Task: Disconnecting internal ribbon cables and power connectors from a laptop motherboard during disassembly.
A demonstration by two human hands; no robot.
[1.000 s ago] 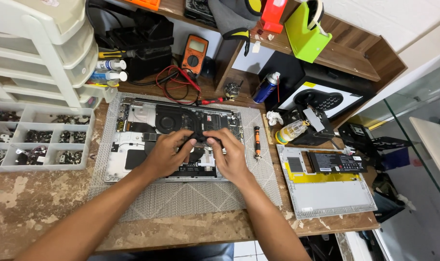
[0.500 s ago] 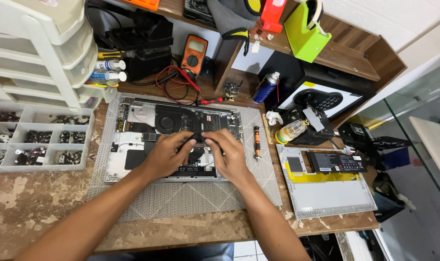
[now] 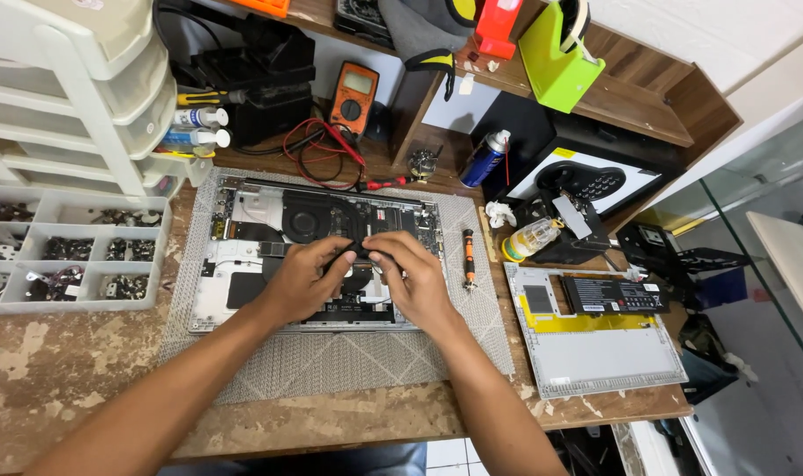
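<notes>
Change since the earlier frames: slight; both hands remain over the middle of the opened laptop [image 3: 242,256], fingertips drawn a little closer. Left hand [image 3: 302,280]: fingers curled, tips pinching a small black part [image 3: 359,253] from its left. Right hand [image 3: 412,280]: fingers bent, tips meeting the same part from its right (grip detail too small to tell). Laptop lies base-up on a grey mat [image 3: 331,370]. Nearby: orange-handled screwdriver [image 3: 469,257] just right; parts tray [image 3: 66,251] left; removed bottom cover [image 3: 600,339] far right.
</notes>
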